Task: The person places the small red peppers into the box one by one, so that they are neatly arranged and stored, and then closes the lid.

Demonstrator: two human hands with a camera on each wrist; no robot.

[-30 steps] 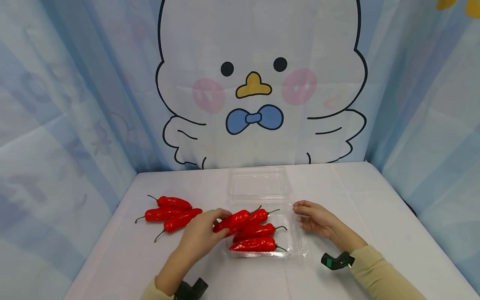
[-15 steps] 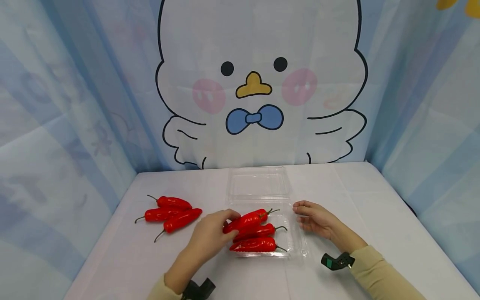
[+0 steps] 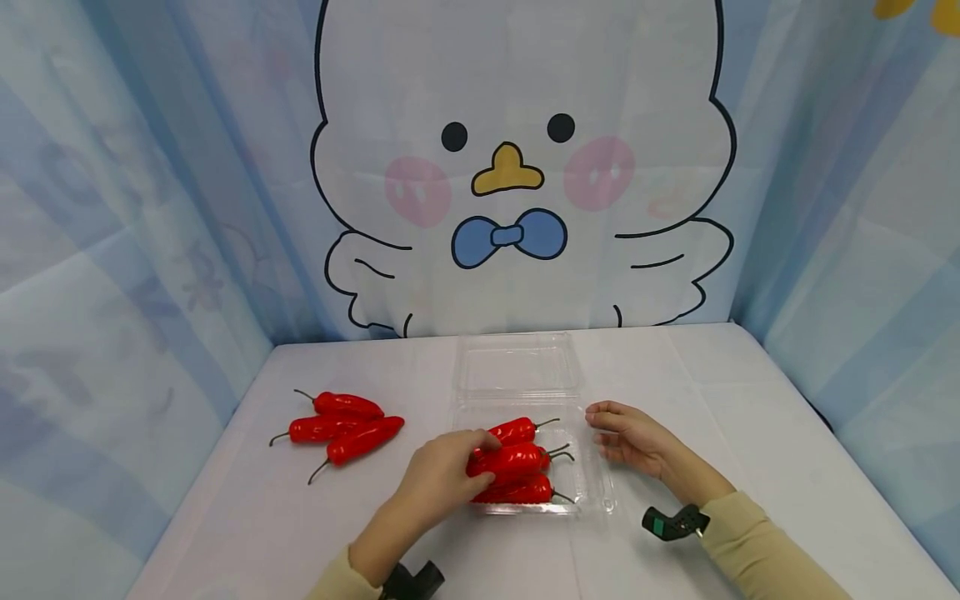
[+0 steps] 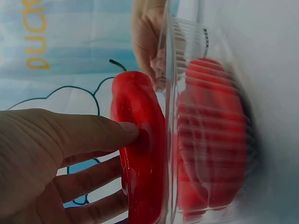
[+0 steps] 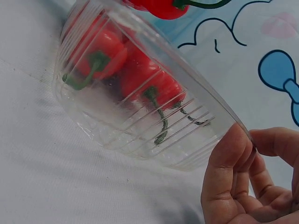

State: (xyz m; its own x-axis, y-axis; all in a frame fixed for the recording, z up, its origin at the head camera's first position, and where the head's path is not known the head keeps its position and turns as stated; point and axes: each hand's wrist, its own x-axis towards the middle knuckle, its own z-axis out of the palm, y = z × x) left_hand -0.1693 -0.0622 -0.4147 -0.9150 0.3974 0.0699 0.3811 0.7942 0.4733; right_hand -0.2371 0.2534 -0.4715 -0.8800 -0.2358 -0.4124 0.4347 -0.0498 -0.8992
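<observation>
My left hand (image 3: 446,471) pinches a red chili pepper (image 4: 142,154) between thumb and fingers. This pepper lies level over the clear plastic container (image 3: 600,492), its stem pointing right in the head view. Inside the container are three more red peppers, such as the back one (image 3: 513,430) and the front one (image 3: 525,490); the held pepper partly covers the middle one. On the container's right side, my right hand (image 3: 633,440) pinches the rim between thumb and fingers, as the right wrist view shows. The left fingers hide the tips of the peppers.
Three red peppers (image 3: 365,440) lie together on the white table (image 3: 247,517) to the left. The container's clear lid (image 3: 517,367) lies folded open behind it. Printed curtains (image 3: 510,292) enclose the table's back and sides.
My left hand has moved right and nearer over the container with the pepper, which now covers the middle pepper instead of the back one. My right hand stays at the rim.
</observation>
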